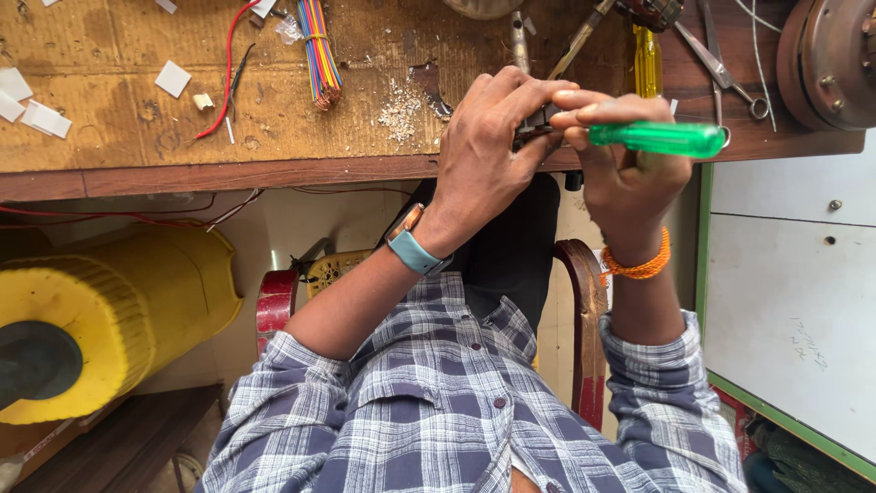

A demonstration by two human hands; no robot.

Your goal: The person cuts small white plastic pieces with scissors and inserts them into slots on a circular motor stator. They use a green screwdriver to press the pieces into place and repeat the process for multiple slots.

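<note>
My left hand [488,151] is closed around a small dark part [531,135] held at the front edge of the wooden workbench [182,173]; most of the part is hidden by the fingers. My right hand [625,173] grips a screwdriver with a green translucent handle [659,139], its tip pointing left into the dark part. The two hands touch at the fingertips. A watch with a blue strap sits on my left wrist, an orange thread band on my right.
On the bench lie a bundle of coloured wires [318,50], a red wire [222,78], white paper scraps [172,78], a yellow-handled screwdriver [647,59], scissors [730,68] and a rusty round metal part [835,59]. A yellow cylindrical machine [100,319] stands lower left, a white panel [789,301] right.
</note>
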